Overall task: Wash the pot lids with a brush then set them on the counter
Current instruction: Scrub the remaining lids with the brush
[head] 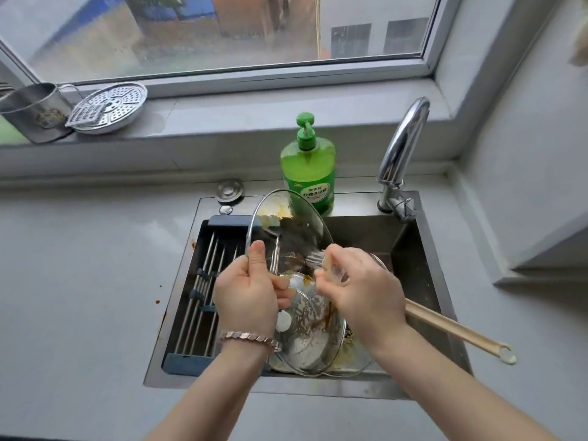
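Head view — grey counter (79,265), window (222,27).

A: What sort of place is this?
B: A home kitchen. A steel sink (413,249) sits in a grey counter (79,265), with a faucet (401,148) and a green soap bottle (308,173) behind it.
A: Anything else?
B: A rack (203,281) and greasy glass lids (286,224) in the sink. A steamer plate (111,106) and a metal cup (31,113) on the sill (254,113) under a window (222,27).
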Tool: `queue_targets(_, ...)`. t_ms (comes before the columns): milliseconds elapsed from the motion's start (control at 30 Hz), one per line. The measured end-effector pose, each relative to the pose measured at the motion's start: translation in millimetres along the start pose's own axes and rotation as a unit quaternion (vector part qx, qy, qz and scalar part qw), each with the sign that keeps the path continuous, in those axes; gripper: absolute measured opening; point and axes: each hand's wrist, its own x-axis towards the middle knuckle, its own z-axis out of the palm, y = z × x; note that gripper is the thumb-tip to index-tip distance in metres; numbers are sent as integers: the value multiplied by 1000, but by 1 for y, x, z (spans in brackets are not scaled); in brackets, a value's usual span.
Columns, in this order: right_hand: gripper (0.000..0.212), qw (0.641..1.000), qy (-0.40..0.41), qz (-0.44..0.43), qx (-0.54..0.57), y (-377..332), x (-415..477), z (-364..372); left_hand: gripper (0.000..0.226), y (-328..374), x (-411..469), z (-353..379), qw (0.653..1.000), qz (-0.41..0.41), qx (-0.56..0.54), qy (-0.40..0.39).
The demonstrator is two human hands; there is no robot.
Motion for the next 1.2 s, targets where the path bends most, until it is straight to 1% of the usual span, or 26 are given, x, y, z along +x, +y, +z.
queue_targets(67,19,991,-66,82,80,8,12,-5,51,0,-8,1,999,25,24,-13)
queue_targets(100,20,973,-112,140,143,16,19,-6,49,0,-10,1,999,35,30,-18)
queue_targets(167,27,918,-170,243,263,31,25,-9,48,1,-11,-2,999,35,20,-18)
queue_targets(233,32,873,-168,302,345,34,16,-8,50,2,-9,-4,1000,7,-9,-1)
queue_targets(267,31,873,-143,298,360,32,8,-6,50,2,-8,-5,1000,-11,-24,9)
queue_targets(333,24,924,-59,226,303,23,-8,0,48,1,-8,-3,998,-43,-48,25)
queue_targets(400,21,981,11,127,145,12,-13,2,47,-1,-12,0,997,-49,-47,26)
queue_targets(433,20,994,34,83,56,7,-12,1,48,-1,-14,2,999,-35,-35,23)
queue_targets(467,17,998,43,47,-13,5,-10,2,48,-2,-17,4,1000,-12,-16,19)
queue_targets(533,16,997,-7,41,-61,2,1,-1,49,-2,-20,5,999,38,20,9)
queue_targets(600,15,989,-77,115,46,10,13,-3,47,0,-20,4,997,64,34,0)
queue_targets(633,18,968,-118,174,140,17,19,-4,46,0,-19,3,997,66,32,-2)
queue_targets(700,26,885,-154,291,329,25,22,-6,46,1,-16,-1,999,47,15,3)
queue_targets(733,26,861,-147,324,363,25,17,-6,46,2,-14,-2,1000,30,1,8)
queue_targets(767,25,862,-125,327,368,23,9,-5,46,1,-14,-2,1000,13,-11,13)
queue_targets(800,22,890,-86,294,337,19,1,-3,45,1,-14,-2,1000,0,-19,16)
queue_targets(867,19,970,-26,183,159,7,-11,-2,46,-1,-17,0,1000,3,-12,15)
queue_targets(900,17,989,-27,134,53,-1,-12,-5,46,-2,-19,1,1000,21,7,11)
queue_targets(933,16,994,-33,100,-14,-4,-7,-8,47,-3,-22,2,999,42,29,3)
queue_targets(967,15,994,-55,87,-42,-2,0,-8,47,-4,-23,3,997,62,45,-7)
queue_targets(1000,15,992,-79,93,-28,3,8,-9,47,-4,-24,3,996,74,53,-14)
queue_targets(1033,14,986,-107,125,30,10,15,-9,47,-3,-24,2,995,77,52,-19)
queue_targets(1100,18,944,-133,209,219,23,21,-7,47,1,-20,-1,998,59,28,-18)
queue_targets(1133,23,916,-124,248,290,26,18,-6,46,3,-18,-2,999,37,10,-9)
queue_targets(1167,26,900,-101,274,323,25,11,-5,46,4,-16,-2,1000,7,-11,3)
queue_targets(1200,25,901,-63,275,330,22,1,-3,45,4,-13,-3,999,-29,-35,17)
